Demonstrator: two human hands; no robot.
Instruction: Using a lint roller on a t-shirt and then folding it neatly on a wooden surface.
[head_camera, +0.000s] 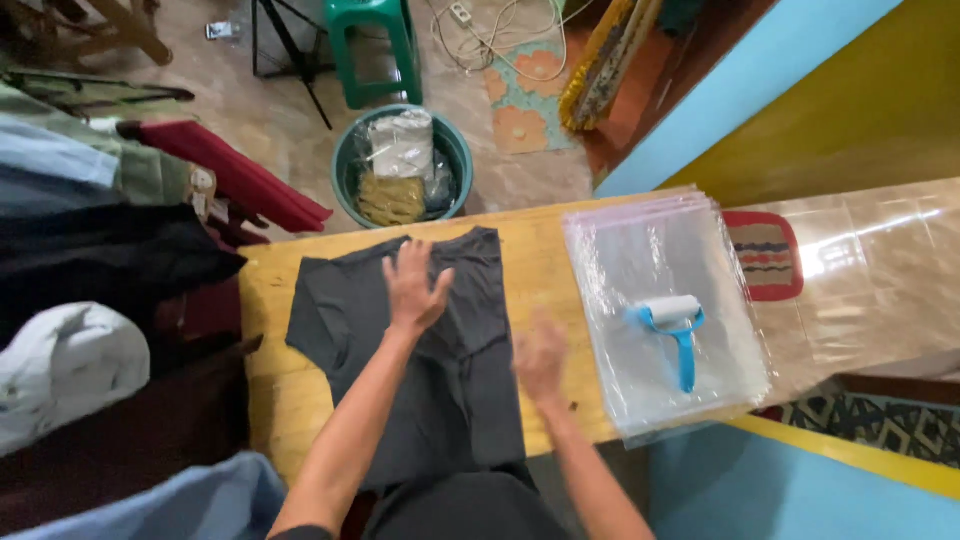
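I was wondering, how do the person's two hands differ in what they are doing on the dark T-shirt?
The left hand lies flat with fingers spread on the upper middle of the dark T-shirt, while the right hand is at the shirt's right edge. The left hand looks sharp; the right hand is blurred, so its contact is unclear. Both are bare, hold nothing, and reach over the wooden table.
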